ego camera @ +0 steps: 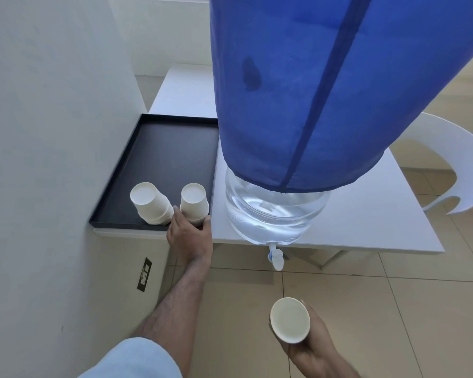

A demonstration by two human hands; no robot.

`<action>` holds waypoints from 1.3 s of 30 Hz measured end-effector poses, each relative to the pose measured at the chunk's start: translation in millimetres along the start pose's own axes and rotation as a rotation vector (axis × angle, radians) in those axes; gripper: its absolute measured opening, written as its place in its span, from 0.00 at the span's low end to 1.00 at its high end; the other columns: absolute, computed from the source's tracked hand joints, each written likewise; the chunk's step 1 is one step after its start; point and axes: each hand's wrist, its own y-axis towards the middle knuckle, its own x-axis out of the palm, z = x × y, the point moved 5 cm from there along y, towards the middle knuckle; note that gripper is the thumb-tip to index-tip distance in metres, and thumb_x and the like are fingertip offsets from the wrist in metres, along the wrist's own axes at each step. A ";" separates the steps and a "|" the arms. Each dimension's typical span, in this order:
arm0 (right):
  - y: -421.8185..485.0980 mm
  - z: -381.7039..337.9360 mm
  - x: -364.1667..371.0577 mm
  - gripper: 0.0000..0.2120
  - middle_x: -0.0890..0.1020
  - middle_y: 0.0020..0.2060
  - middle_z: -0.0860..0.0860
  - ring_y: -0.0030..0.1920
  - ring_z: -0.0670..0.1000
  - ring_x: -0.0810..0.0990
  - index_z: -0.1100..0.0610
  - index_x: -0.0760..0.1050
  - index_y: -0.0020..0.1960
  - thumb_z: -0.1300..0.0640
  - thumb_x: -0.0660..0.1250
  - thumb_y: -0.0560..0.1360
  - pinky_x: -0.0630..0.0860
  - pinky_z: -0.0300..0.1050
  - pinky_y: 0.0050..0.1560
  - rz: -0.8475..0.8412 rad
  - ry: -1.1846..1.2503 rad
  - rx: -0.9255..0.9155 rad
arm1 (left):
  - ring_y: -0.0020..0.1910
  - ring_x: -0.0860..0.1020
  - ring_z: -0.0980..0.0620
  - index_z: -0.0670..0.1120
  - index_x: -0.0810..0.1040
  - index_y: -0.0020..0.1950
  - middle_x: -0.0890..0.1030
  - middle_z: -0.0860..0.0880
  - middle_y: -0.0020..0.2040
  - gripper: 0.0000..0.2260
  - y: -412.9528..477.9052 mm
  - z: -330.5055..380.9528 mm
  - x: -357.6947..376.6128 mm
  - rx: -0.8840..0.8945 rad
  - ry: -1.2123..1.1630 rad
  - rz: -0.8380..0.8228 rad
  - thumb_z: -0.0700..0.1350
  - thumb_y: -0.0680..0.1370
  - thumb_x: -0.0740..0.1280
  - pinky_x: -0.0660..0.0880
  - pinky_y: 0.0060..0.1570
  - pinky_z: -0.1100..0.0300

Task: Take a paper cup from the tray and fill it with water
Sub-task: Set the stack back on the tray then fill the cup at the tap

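A black tray (159, 156) lies on a white table (366, 214) by the wall. Two upside-down stacks of white paper cups stand at its near edge. My left hand (189, 236) grips the base of the right stack (194, 200); the left stack (150, 203) leans beside it. My right hand (309, 347) holds a single empty paper cup (290, 319) low over the floor, its mouth facing me. A large clear water bottle (273, 211) under a blue cloth cover (325, 91) stands on the table, its white tap (275, 257) hanging over the table edge.
A white wall (52, 132) with a socket plate (144, 274) runs along the left. A white plastic chair (453, 165) stands at the table's right side. Beige floor tiles (393, 309) lie below the tap.
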 end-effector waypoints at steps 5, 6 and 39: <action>7.8 4.1 -1.0 0.11 0.85 0.39 0.61 0.45 0.63 0.80 0.61 0.77 0.52 0.53 0.65 0.80 0.82 0.58 0.46 -0.012 0.033 0.035 | 0.62 0.75 0.41 0.38 0.73 0.66 0.79 0.39 0.62 0.26 -79.3 4.4 -31.6 -0.026 -0.189 0.018 0.48 0.73 0.75 0.70 0.64 0.50; 9.6 5.7 -0.2 0.10 0.85 0.39 0.61 0.45 0.64 0.81 0.61 0.77 0.53 0.53 0.65 0.80 0.84 0.57 0.43 -0.018 0.037 0.045 | 0.58 0.77 0.45 0.42 0.76 0.62 0.80 0.43 0.58 0.21 -103.0 2.5 -34.1 -0.046 -0.282 -0.069 0.51 0.73 0.73 0.73 0.61 0.50; 57.6 -41.9 -1.7 0.32 0.84 0.52 0.44 0.53 0.46 0.82 0.45 0.75 0.58 0.53 0.83 0.57 0.80 0.45 0.51 0.046 -1.050 -0.787 | 0.65 0.74 0.53 0.46 0.74 0.67 0.76 0.51 0.64 0.26 -147.2 40.7 4.1 0.377 -0.265 -0.601 0.58 0.74 0.69 0.70 0.64 0.60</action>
